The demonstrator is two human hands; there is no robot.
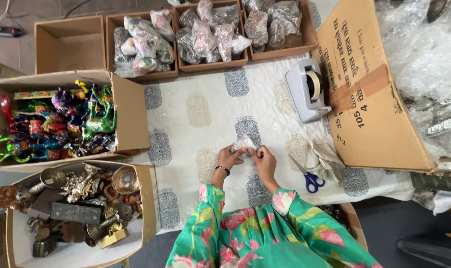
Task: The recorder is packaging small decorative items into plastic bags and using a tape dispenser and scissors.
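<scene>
Item in hand: a small packet (244,144) in clear wrap, pinched between our two hands just above the printed cloth (205,79) on the worktop. Our left hand (229,157) grips its left edge; our right hand (263,158) grips its right edge, fingers closed on the wrap. What sits inside the wrap we cannot tell.

Right of our hands: blue-handled scissors (307,174), near; a crumpled cloth rag (324,158) just beyond them; a grey tape dispenser (308,90) further up; a flattened carton (369,84) beside that.

Ahead of our hands: three open boxes of wrapped packets (210,32), and one bare box (69,43) to their left.

Left of our hands: a box of painted figurines (61,121), well apart; below it a box of brass ware (81,198).
</scene>
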